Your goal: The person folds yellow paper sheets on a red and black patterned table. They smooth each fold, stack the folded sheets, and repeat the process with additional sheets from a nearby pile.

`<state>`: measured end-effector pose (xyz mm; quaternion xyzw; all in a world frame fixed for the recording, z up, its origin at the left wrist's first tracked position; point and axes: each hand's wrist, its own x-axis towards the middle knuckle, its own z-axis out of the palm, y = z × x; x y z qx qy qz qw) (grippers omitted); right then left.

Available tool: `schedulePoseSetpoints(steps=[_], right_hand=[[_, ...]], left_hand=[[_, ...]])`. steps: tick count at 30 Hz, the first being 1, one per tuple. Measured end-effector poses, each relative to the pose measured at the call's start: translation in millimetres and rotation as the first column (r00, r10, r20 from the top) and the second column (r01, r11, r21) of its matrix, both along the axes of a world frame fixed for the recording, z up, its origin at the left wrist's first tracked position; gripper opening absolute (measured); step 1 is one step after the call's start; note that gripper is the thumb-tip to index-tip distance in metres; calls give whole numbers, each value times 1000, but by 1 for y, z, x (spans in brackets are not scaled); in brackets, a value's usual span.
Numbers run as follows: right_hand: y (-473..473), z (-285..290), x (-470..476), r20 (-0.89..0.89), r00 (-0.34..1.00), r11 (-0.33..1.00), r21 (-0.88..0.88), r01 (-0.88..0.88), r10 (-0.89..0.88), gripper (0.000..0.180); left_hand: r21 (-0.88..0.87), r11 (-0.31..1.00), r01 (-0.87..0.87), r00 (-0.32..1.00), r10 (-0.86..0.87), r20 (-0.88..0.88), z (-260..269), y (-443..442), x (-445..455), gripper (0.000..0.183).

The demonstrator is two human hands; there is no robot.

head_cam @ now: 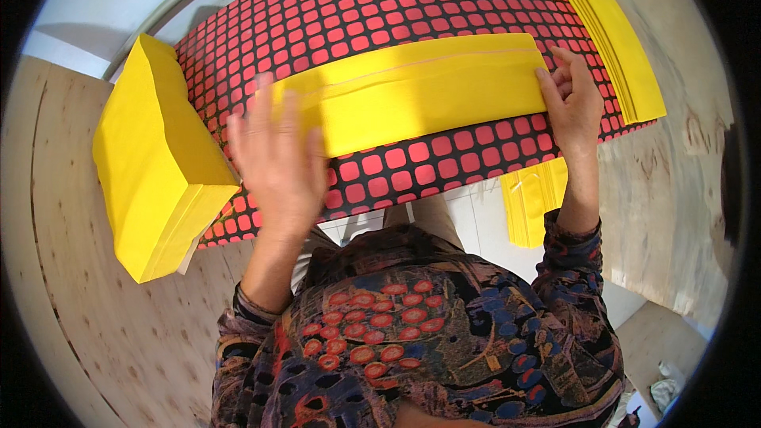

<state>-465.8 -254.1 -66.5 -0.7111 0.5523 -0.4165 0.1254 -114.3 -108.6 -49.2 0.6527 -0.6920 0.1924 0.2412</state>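
A long folded strip of yellow fabric or paper [428, 86] lies across a board covered in red-and-black checked cloth [416, 154]. A thin seam or crease runs along its length. My left hand [276, 160], blurred, is over or beside the strip's left end with its fingers apart; whether it touches is unclear. At the right end, my right hand [571, 92] has its thumb and curled fingers at the strip's edge; whether they pinch it cannot be told.
A thick yellow stack [157, 166] rests at the board's left end. More layered yellow strips [618, 41] lie across its right end. Below the board at right is another yellow bundle [535, 202]. Wooden surfaces [119, 285] flank both sides.
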Motion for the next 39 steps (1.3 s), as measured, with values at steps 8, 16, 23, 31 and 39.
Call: schedulePoseSetpoints(steps=[8,16,23,31,39], right_hand=[[-2,-1,0,-53,999,999,-40,-1,-1,35],[-1,-2,-2,-26,1000,1000,-20,-6,6,36],[3,2,-1,-84,994,986,-161,52,-66,34],[45,7,62,-299,894,869,-269,-415,334,41],[67,19,56,-304,807,839,-44,-543,506,40]], left_hand=[[214,883,417,907,-387,-166,4,-36,-67,70],[298,875,381,925,-357,-132,1,-48,-66,74],[349,864,363,931,-347,-111,1,-50,-67,76],[325,862,389,921,-368,-126,-1,-51,-66,67],[321,875,361,932,-339,-126,0,-48,-68,62]])
